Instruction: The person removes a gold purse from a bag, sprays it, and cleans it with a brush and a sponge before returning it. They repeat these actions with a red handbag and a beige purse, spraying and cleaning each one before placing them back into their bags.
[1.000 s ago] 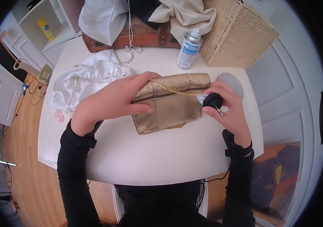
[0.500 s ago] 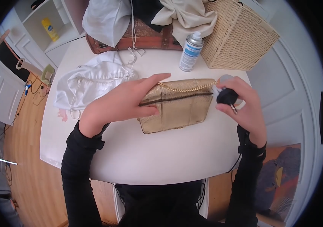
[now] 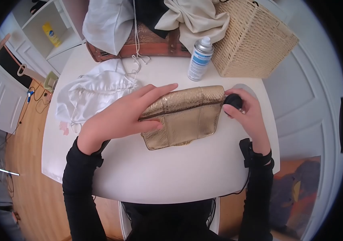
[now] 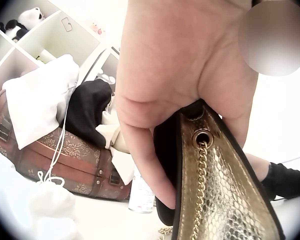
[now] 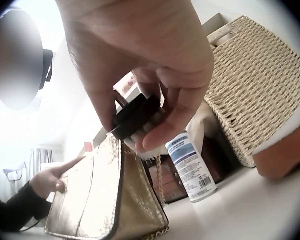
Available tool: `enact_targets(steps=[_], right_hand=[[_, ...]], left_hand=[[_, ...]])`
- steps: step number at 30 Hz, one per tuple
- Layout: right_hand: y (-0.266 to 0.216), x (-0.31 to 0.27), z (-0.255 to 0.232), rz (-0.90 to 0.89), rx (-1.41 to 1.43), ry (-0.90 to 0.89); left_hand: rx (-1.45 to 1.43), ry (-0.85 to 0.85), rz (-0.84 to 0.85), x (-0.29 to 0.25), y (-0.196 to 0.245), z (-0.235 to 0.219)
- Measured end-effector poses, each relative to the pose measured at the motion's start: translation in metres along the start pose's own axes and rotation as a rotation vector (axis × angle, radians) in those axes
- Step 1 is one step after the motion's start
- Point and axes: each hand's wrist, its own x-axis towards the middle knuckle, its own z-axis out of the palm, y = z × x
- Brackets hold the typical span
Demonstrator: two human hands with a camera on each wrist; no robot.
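Note:
A gold snakeskin-patterned handbag stands on the white table, its flap down. My left hand grips its left end, thumb on the front and fingers behind; the left wrist view shows the gold chain running from an eyelet at that end. Between thumb and fingers, my right hand pinches a round black brush at the bag's right end. In the right wrist view the brush has pale bristles and a metal shank, and sits right at the bag's upper corner.
Behind the bag stands a white-and-blue spray can. A woven basket and a brown suitcase with cloth over it line the back. White satin cloth lies at left. Beyond my right hand is a round grey-topped orange thing.
The brush swung right, away from the bag, then came back to its right end. The chain that crossed the front of the flap no longer shows there. My left hand keeps its grip.

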Motion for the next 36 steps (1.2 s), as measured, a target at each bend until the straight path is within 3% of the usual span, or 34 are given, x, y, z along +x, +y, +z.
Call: enact_targets(steps=[2,5,8,11,12,15,16,20,23,24,27,28,31,32,35,36], right_hand=[[0.003,-0.001,0.005,-0.126,-0.073,0.019],[-0.010,-0.007,0.008,-0.142,-0.021,0.236],[-0.018,-0.015,0.010,-0.366,-0.051,0.308],[-0.031,-0.021,0.019,-0.564,-0.457,0.066],[-0.031,-0.020,0.022,-0.528,-0.490,0.086],[-0.018,-0.017,0.023,-0.232,-0.080,0.263],[-0.018,-0.019,0.026,-0.228,-0.065,0.266],[-0.020,-0.024,0.048,-0.602,-0.465,0.028],[-0.015,-0.019,0.046,-0.378,-0.157,0.379],[-0.017,-0.020,0.044,-0.337,-0.121,0.384],[-0.016,-0.026,0.056,-0.547,-0.427,-0.003],[-0.016,-0.028,0.059,-0.555,-0.434,0.000],[-0.020,-0.023,0.052,-0.255,-0.049,0.338],[-0.019,-0.020,0.047,-0.275,-0.025,0.361],[-0.018,-0.025,0.057,-0.506,-0.437,-0.018],[-0.015,-0.029,0.063,-0.505,-0.386,-0.039]], left_hand=[[-0.009,-0.040,-0.016,0.002,0.002,-0.002],[-0.075,-0.043,-0.038,0.002,0.001,-0.001],[-0.114,-0.053,-0.073,0.003,-0.003,-0.003],[-0.152,-0.035,-0.046,0.005,-0.008,-0.002],[-0.160,-0.029,-0.038,0.005,-0.009,-0.002],[-0.187,-0.021,-0.039,0.005,-0.008,-0.001],[-0.194,-0.016,-0.043,0.005,-0.007,-0.001],[-0.188,-0.031,-0.069,0.005,-0.005,-0.002],[-0.172,-0.011,-0.061,0.004,-0.008,0.000],[-0.165,-0.014,-0.060,0.004,-0.008,-0.001],[-0.170,-0.031,-0.092,0.005,-0.002,-0.002],[-0.174,-0.043,-0.109,0.005,0.000,-0.002],[-0.139,-0.009,-0.066,0.004,-0.004,0.000],[-0.142,-0.007,-0.066,0.003,-0.005,0.000],[-0.137,-0.008,-0.073,0.005,-0.003,0.001],[-0.131,-0.009,-0.081,0.004,-0.002,0.001]])
